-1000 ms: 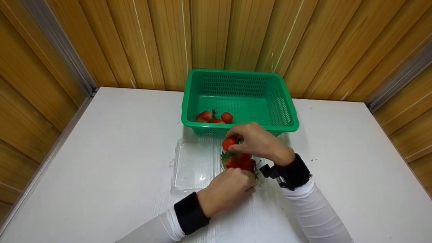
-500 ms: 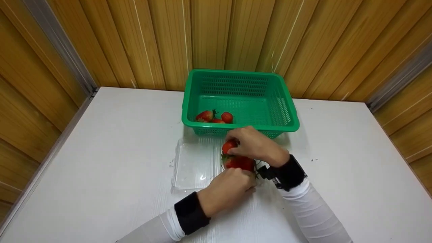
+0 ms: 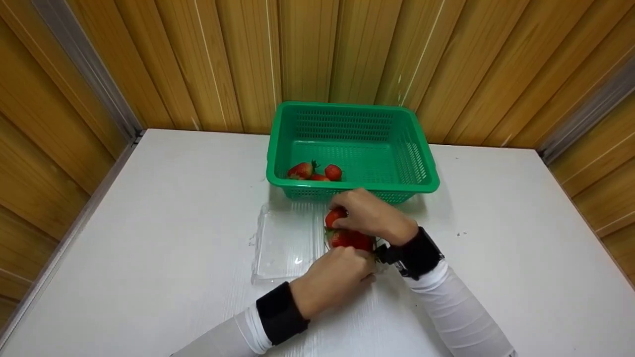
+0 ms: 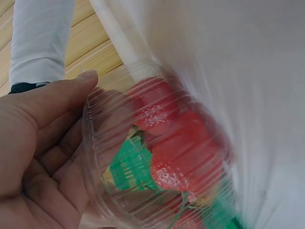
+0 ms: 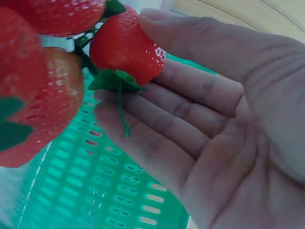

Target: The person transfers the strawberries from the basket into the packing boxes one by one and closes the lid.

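On a white table (image 3: 149, 248), in front of a green basket (image 3: 369, 153), the left hand (image 3: 332, 277) and the right hand (image 3: 372, 215) work at either end of a heap of strawberries (image 3: 342, 239). The heap sits in a clear plastic container (image 4: 95, 176), whose near wall the left hand pinches, its thumb by the rim and its fingers on the other side of the see-through plastic. The right hand pinches a single strawberry (image 5: 126, 45) at the heap's far end, just short of the basket; the thumb presses the fruit from one side, the fingers lie along the other, and the green leaves and a thin stem stick out beside them. Left of the container a flat clear plastic panel (image 3: 285, 243) lies on the table; whether the two are joined is hard to tell. Inside the basket, three loose strawberries (image 3: 302, 171) show in the near left corner. Black wristbands (image 3: 282, 313) circle both wrists over white sleeves (image 3: 461, 307), and wood-grain panelling (image 3: 307, 49) rises behind the table.
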### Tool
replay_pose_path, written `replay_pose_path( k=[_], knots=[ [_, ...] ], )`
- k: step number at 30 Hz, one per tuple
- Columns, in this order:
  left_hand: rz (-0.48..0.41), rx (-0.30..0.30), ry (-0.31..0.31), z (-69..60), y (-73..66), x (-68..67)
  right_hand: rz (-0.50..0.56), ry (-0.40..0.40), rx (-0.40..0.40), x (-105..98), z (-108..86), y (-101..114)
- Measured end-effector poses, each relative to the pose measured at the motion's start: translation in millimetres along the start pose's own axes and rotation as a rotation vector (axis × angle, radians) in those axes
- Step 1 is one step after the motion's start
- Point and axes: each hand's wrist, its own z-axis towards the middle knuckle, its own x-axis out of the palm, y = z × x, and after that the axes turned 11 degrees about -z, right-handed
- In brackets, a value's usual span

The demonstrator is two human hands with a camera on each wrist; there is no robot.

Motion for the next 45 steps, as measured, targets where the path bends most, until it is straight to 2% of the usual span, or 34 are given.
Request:
replay_pose_path(
  k=[4,9,20,30,40,45],
  knots=[
    [-0.012,-0.002,-0.005,0.7,-0.1,-0.4,-0.003,0.001,0.003,2.7,1.4,-3.2],
    [0.020,-0.003,-0.010,1.1,-0.9,-0.3,-0.010,0.015,0.008,6.0,2.4,-5.7],
    [0.032,-0.005,0.004,1.2,-1.5,-0.6,-0.036,0.033,0.005,9.3,2.9,-5.0],
    [0.023,-0.005,-0.005,0.9,-1.4,-0.1,-0.010,0.032,0.019,6.5,2.1,-5.1],
    [0.027,-0.022,0.006,-1.2,-2.6,-1.7,0.028,0.021,0.018,-2.1,-5.6,-6.1],
    [0.026,-0.018,0.006,-1.0,-2.9,-2.1,0.037,-0.004,0.053,-6.0,-17.4,-9.7]
  ],
)
